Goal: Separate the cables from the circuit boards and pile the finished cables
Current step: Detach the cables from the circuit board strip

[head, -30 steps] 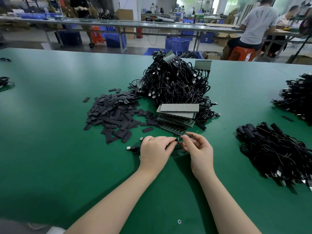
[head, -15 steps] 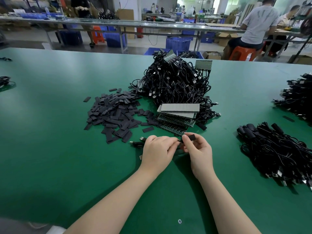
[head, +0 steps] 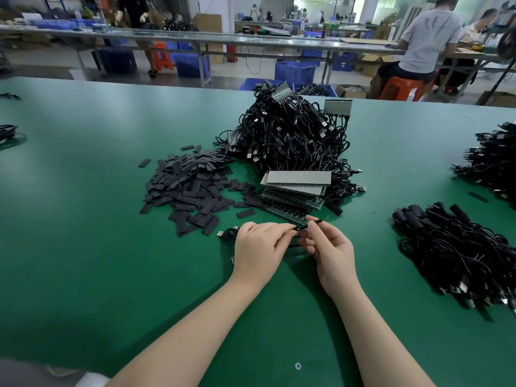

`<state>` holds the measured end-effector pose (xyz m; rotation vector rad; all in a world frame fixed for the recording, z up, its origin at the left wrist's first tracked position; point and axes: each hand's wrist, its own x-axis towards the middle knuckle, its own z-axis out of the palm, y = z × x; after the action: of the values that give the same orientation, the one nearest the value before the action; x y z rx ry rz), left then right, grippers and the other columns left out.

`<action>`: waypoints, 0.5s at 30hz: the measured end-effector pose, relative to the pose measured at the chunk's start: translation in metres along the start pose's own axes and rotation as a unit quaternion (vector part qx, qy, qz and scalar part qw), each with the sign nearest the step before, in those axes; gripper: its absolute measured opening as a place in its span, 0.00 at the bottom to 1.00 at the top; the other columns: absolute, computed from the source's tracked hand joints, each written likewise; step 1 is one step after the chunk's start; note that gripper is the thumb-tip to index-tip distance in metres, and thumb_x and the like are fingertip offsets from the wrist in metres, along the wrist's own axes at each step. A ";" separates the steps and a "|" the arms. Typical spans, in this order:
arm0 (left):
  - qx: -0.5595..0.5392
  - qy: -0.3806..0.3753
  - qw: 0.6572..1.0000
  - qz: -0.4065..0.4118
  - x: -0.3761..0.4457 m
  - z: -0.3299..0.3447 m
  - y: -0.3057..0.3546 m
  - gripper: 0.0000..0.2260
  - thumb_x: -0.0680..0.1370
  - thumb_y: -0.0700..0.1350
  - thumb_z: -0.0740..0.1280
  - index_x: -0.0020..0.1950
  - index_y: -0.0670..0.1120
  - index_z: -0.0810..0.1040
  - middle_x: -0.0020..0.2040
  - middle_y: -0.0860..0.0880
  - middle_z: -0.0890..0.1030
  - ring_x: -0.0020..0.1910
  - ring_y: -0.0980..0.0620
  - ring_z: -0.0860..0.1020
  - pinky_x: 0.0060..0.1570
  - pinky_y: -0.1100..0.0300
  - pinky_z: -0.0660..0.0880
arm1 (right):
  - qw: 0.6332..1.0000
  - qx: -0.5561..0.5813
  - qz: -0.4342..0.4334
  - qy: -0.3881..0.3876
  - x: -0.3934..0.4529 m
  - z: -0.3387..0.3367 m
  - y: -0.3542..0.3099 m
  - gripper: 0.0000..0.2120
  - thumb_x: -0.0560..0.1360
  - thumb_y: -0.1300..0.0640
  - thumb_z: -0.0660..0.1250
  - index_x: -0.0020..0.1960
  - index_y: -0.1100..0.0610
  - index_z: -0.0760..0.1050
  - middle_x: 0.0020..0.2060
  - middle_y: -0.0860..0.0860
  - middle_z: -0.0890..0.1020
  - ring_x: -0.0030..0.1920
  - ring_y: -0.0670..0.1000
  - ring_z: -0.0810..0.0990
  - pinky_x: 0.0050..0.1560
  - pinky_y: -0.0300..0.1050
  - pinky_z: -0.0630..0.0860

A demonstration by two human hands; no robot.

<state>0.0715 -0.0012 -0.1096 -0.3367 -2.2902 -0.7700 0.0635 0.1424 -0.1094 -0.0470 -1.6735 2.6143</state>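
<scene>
No writing reads anywhere on your green table.
Your left hand and right hand pinch one cable just before the board stack.

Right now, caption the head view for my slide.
Both hands pinch one black cable before boards and cable heap.

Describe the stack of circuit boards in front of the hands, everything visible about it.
The stack of circuit boards lies flat on the green table, several long narrow strips fanned unevenly. The top ones show a plain grey face; lower ones are dark green with rows of small components along their edges. Its far side leans against the big tangled cable heap, its left end meets the loose black sleeves. Neither hand touches it.
</scene>
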 end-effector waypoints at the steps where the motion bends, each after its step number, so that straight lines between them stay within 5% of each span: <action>1: 0.002 -0.003 1.000 0.003 0.000 0.000 0.000 0.07 0.77 0.49 0.69 0.51 0.51 0.85 0.44 0.57 0.85 0.45 0.59 0.81 0.47 0.59 0.69 | 1.000 -0.005 -0.002 0.001 0.000 0.000 0.000 0.05 0.72 0.54 0.73 0.47 0.51 0.86 0.36 0.51 0.83 0.34 0.46 0.79 0.34 0.36 0.74; 15: 0.002 0.014 1.000 -0.014 0.000 0.000 -0.001 0.05 0.75 0.46 0.72 0.49 0.50 0.85 0.43 0.57 0.85 0.43 0.59 0.81 0.47 0.61 0.67 | 0.993 -0.117 -0.025 0.014 -0.002 0.004 0.004 0.06 0.76 0.53 0.73 0.42 0.52 0.86 0.39 0.53 0.87 0.36 0.46 0.81 0.39 0.36 0.77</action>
<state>0.0710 -0.0018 -0.1097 -0.2906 -2.2752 -0.7792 0.0654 0.1374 -0.1114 -0.0467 -1.9357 2.3572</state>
